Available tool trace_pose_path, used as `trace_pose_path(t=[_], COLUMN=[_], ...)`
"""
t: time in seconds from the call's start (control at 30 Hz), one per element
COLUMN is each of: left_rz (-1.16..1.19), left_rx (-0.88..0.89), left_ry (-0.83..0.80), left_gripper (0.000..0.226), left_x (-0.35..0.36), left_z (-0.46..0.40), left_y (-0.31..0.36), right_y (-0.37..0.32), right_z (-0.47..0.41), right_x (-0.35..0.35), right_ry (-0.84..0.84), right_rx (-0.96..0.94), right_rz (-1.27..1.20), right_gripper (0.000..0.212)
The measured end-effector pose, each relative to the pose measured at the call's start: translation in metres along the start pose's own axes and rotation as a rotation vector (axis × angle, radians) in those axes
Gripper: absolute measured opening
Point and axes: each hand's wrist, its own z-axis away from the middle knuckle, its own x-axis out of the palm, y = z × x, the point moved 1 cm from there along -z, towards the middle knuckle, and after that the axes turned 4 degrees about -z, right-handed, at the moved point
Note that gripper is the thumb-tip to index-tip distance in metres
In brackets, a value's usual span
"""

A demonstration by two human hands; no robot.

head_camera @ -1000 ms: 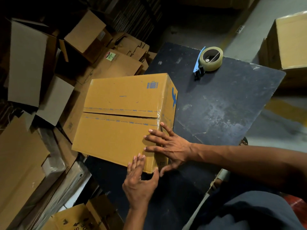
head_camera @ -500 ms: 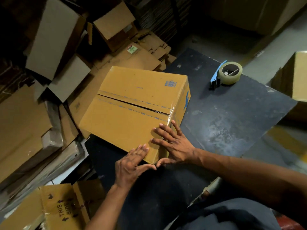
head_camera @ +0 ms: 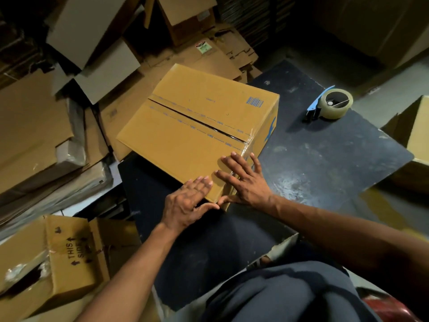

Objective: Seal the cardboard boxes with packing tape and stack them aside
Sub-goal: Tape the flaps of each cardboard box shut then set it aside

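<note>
A closed tan cardboard box w/ blue print and a blue barcode (head_camera: pixel 204 126) sat on the dark scuffed bench (head_camera: pixel 325 163), its far-left part hanging past the bench edge over the flattened brown cardboard sheets (head_camera: pixel 34 126) piled on the floor. Clear packing tape (head_camera: pixel 246 145) ran along the centre seam of the top flaps and wrinkled down over the box's right edge. Both hands were at the near corner of the box, fingers straight and holding nothing. The left hand (head_camera: pixel 188 203) lay flat on the near edge of the top, fingertips on the cardboard, thumb pointing toward the corner. The right hand (head_camera: pixel 246 180) was spread wide across the top-right edge just beside it, fingers splayed over the tape end and the side face, thumb low by the corner; the two thumbs nearly met. A blue-handled dispenser w/ a roll of clear tape (head_camera: pixel 329 103) rested on the far right of the bench, well apart from the hands. A worn brown carton printed "THIS SIDE" w/ arrows (head_camera: pixel 62 259) sat low left, off the bench. Another tan box (head_camera: pixel 415 135) showed at the right edge, cut off by the frame.
</note>
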Motion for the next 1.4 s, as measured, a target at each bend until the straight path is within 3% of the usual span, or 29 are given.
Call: trace_pose_path(t=[0.33, 0.5, 0.67, 0.8, 0.9, 0.97, 1.07, 1.2, 1.27, 1.33, 1.4], left_rz=[0.065, 0.144, 0.323, 0.364, 0.509, 0.637, 0.698, 0.36, 0.185, 0.047, -0.018], left_rx=[-0.102, -0.195, -0.591, -1.016, -1.341, -1.444, -1.477, -1.466, -1.397, -1.313, -1.25], left_ry=[-0.003, 0.018, 0.091, 0.288, 0.239, 0.225, 0.23, -0.12, -0.219, -0.3, -0.33], left_gripper=[0.044, 0.049, 0.057, 0.066, 0.08, 0.086, 0.088, 0.095, 0.094, 0.093, 0.091], left_x=[0.009, 0.003, -0.014, -0.021, -0.018, -0.017, -0.023, -0.034, -0.041, -0.049, -0.055], left_z=[0.012, 0.006, -0.012, -0.033, -0.054, -0.067, -0.088, -0.09, -0.078, -0.069, -0.071], left_y=[0.02, 0.029, 0.033, 0.021, 0.002, -0.009, -0.025, -0.066, -0.095, -0.117, -0.12], right_y=[-0.004, -0.013, -0.006, 0.048, 0.104, 0.129, 0.123, 0.05, 0.01, -0.028, -0.058], right_z=[0.002, 0.0, -0.038, -0.105, -0.155, -0.176, -0.185, -0.167, -0.15, -0.131, -0.113], right_x=[-0.011, -0.019, -0.069, -0.097, -0.111, -0.11, -0.105, -0.121, -0.127, -0.131, -0.134], right_ry=[0.021, -0.119, -0.373, -0.3, -0.319, -0.407, -0.56, -0.729, -0.825, -0.919, -1.02], right_rx=[0.019, 0.037, 0.108, 0.423, 0.668, 0.765, 0.74, 0.488, 0.364, 0.292, 0.26], right_rz=[0.01, 0.064, 0.032, -0.039, -0.074, -0.139, -0.066, 0.271, 0.293, 0.224, 0.109], right_gripper=[0.08, 0.072, 0.066, 0.073, 0.08, 0.087, 0.084, 0.047, 0.038, 0.039, 0.055])
